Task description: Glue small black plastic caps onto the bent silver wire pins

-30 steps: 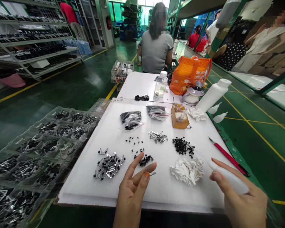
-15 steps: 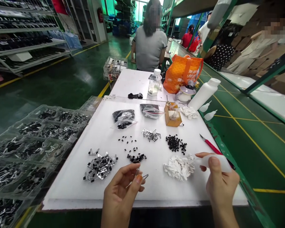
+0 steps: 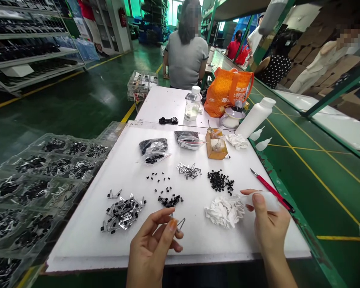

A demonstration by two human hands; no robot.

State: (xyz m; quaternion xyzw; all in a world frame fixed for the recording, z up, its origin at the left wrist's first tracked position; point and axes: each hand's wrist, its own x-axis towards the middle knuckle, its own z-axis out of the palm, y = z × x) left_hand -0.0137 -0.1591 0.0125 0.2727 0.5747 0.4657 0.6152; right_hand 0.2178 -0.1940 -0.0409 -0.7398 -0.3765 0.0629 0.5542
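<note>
Left hand (image 3: 151,250) at the near edge of the worktop (image 3: 78,248): thumb and forefinger are closed on a small bent wire clip (image 3: 180,223), which sits just past the fingertips, held clear of the surface. The remaining fingers (image 3: 175,248) curl loosely below.

Right hand (image 3: 271,226): fingers are wrapped around a white plastic squeeze bottle (image 3: 265,201), held tilted with its nozzle pointing left, above a pile of crumpled white tissue (image 3: 225,212). A red craft knife (image 3: 273,190) lies just behind the bottle.

Worktop, white-surfaced, near to far: a heap of black-and-clear components (image 3: 123,214) at left; small black pieces (image 3: 169,201) scattered at centre; a black heap (image 3: 219,181) to the right; a tangle of wire clips (image 3: 189,171) between them. Further on are two plastic bags (image 3: 153,146) (image 3: 188,140) and a cardboard tray (image 3: 216,146). At the far end stand a clear bottle (image 3: 192,104), a large white bottle (image 3: 256,117) and an orange bag (image 3: 228,92).

Room: stacked plastic trays (image 3: 33,188) lie left of the worktop, on a green floor (image 3: 318,180) marked with yellow lines — metal shelving (image 3: 27,48) beyond. A co-worker in a grey shirt (image 3: 186,60) sits at the far end, back turned.
</note>
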